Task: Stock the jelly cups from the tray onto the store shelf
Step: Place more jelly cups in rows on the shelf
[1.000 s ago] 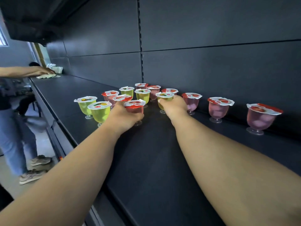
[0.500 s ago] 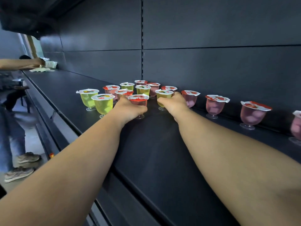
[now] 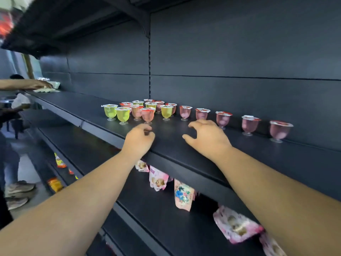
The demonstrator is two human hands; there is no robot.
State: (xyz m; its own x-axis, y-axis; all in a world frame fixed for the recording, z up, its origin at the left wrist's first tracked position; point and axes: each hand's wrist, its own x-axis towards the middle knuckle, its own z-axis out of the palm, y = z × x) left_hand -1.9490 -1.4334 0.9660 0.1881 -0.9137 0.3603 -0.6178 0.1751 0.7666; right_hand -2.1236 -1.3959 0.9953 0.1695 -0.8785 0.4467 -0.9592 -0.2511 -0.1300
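The jelly cups (image 3: 147, 112) stand upright on the dark store shelf (image 3: 184, 148); a tight cluster of green and pink ones sits left of the upright seam in the back panel (image 3: 149, 71) and just right of it, and a single row of pink cups (image 3: 248, 124) runs on to the right along the back panel, each apart from its neighbour; no tray can be seen; the left hand (image 3: 138, 140) hovers just in front of the cluster, fingers loosely curled and holding nothing, close to the foremost pink cup but not touching it; the right hand (image 3: 206, 138) hangs in front of the row, fingers spread and bent, likewise empty; bare shelf lies between the cups and the shelf's front edge (image 3: 184, 169), widest under both hands; pink pouches (image 3: 158, 179) hang below that edge.
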